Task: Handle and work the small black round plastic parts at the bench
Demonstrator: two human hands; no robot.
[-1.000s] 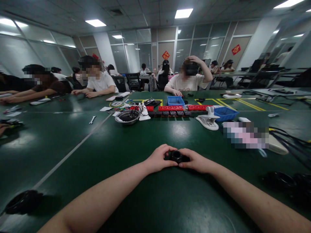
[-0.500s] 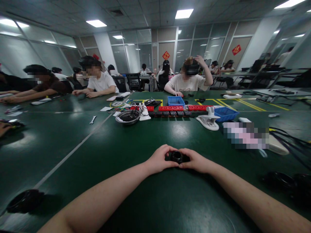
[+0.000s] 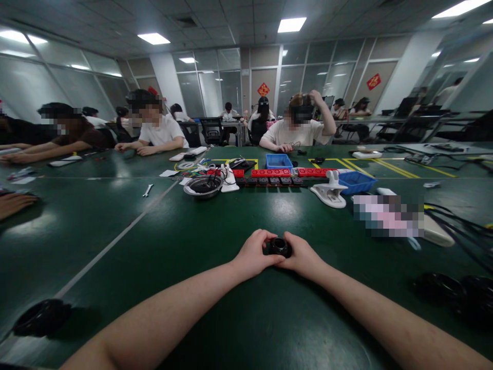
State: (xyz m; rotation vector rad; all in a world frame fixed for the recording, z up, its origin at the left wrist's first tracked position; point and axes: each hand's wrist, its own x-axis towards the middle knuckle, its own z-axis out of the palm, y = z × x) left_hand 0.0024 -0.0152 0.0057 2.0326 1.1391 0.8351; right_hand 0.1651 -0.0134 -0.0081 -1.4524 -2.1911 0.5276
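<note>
Fingers and thumb of the left hand [image 3: 252, 256] curve round one side of a black ring-shaped part [image 3: 280, 253], and the right hand [image 3: 304, 257] cups the other, pinching it between them just over or on the green desk [image 3: 215, 226]. Whether anything on it is finished cannot be told. Counted: one such part in the hands, one dark round piece [image 3: 54, 314] at far left, at least two dark pieces [image 3: 429, 288] at right, all untouched; one wrench [image 3: 148, 190]; two blue trays [image 3: 279, 165].
</note>
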